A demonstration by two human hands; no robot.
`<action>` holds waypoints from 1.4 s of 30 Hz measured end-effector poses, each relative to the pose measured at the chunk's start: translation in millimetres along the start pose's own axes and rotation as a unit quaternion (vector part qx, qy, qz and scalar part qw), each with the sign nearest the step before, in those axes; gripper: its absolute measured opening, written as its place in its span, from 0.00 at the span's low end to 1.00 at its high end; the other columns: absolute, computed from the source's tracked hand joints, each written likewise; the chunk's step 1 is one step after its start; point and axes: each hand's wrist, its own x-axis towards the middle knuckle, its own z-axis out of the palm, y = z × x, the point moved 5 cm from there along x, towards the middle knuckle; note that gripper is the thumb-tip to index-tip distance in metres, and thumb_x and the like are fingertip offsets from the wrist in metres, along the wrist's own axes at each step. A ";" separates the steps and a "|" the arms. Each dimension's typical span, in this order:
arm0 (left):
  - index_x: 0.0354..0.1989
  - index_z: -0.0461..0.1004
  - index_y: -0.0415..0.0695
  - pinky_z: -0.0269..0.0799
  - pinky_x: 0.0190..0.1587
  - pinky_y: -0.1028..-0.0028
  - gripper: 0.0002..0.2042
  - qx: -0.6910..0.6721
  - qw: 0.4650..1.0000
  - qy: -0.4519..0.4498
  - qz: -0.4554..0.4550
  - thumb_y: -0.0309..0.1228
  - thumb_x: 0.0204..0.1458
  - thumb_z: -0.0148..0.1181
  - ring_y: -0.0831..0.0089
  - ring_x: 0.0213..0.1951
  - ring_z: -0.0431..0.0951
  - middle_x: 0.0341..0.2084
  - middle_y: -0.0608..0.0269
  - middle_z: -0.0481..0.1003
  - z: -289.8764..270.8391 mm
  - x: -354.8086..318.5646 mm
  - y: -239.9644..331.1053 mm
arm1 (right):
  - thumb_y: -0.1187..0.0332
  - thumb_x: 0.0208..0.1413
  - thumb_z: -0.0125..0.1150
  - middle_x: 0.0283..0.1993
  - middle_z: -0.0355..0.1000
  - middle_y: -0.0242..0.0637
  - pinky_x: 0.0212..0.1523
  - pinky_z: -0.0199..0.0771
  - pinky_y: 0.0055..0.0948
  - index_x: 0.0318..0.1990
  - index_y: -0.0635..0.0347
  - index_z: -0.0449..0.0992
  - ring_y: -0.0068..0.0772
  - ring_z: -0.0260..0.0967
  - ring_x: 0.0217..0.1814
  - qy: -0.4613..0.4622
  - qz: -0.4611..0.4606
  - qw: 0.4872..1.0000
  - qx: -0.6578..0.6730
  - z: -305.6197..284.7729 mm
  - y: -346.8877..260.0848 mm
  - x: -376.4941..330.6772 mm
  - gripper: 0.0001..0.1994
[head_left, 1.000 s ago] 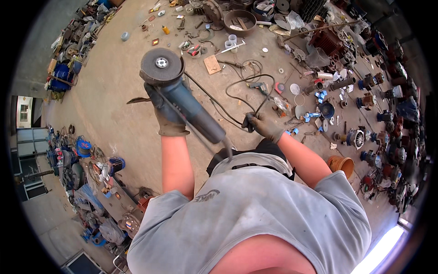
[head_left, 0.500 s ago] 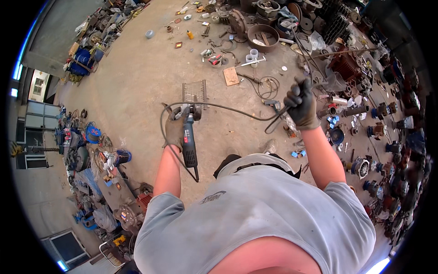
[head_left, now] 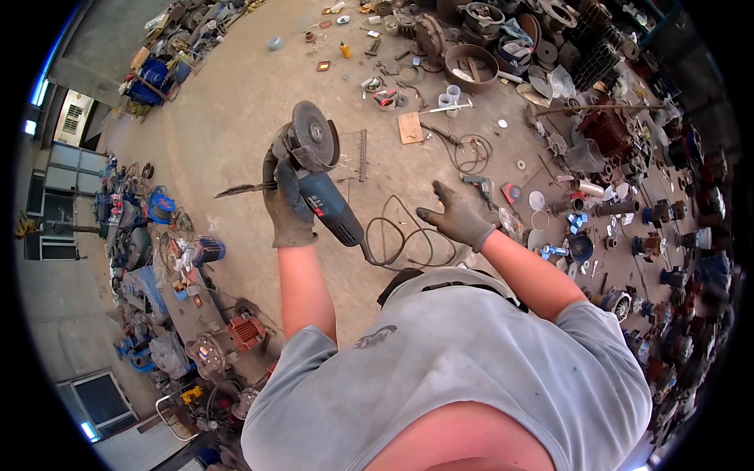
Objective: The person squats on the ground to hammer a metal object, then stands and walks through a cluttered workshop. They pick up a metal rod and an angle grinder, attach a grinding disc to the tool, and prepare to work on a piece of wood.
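My left hand, in a dark work glove, grips a blue and black angle grinder by its body, raised in front of me with the grey disc facing up. Its black cable loops down from the handle toward my waist. My right hand, also gloved, hovers open to the right of the cable with fingers spread, holding nothing. A small metal grate lies on the concrete floor just behind the grinder.
Scrap metal, motors, pipes and round pans crowd the right and far side of the concrete floor. A wooden board lies mid-floor. Along the left stand motors, a blue reel and other clutter.
My left hand has lifted the grinder up from hanging low, disc now upward. My right hand has let go of the cable and opened, dropping lower toward the middle.
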 end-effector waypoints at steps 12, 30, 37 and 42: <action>0.76 0.59 0.42 0.76 0.61 0.66 0.41 0.019 0.987 -0.055 -0.150 0.65 0.69 0.47 0.70 0.61 0.75 0.65 0.58 0.71 48.2 -41.6 -95.2 | 0.60 0.53 0.77 0.40 0.79 0.40 0.36 0.80 0.34 0.65 0.67 0.68 0.31 0.78 0.35 -0.080 0.053 0.940 0.328 42.6 -91.5 -31.7 0.36; 0.70 0.71 0.47 0.72 0.30 0.71 0.23 0.258 0.920 0.022 -0.293 0.28 0.66 0.51 0.72 0.30 0.77 0.40 0.61 0.82 -0.7 -27.6 -173.0 | 0.55 0.55 0.75 0.43 0.82 0.52 0.48 0.83 0.43 0.68 0.69 0.66 0.46 0.84 0.43 0.068 0.100 0.975 0.185 39.1 -65.8 -37.9 0.39; 0.67 0.71 0.44 0.76 0.48 0.70 0.29 0.051 0.959 -0.122 -0.249 0.39 0.60 0.74 0.74 0.49 0.77 0.56 0.64 0.77 42.0 -26.7 -115.4 | 0.54 0.54 0.75 0.47 0.82 0.58 0.52 0.82 0.46 0.69 0.70 0.64 0.53 0.84 0.48 0.072 0.087 0.976 0.187 36.9 -68.6 -38.0 0.41; 0.61 0.75 0.41 0.78 0.55 0.67 0.36 0.074 0.956 -0.145 -0.243 0.40 0.44 0.86 0.74 0.52 0.79 0.52 0.65 0.80 66.7 -36.6 -108.6 | 0.55 0.55 0.74 0.53 0.79 0.63 0.57 0.79 0.51 0.70 0.68 0.63 0.62 0.80 0.55 0.110 0.037 0.987 0.112 40.9 -65.7 -38.0 0.40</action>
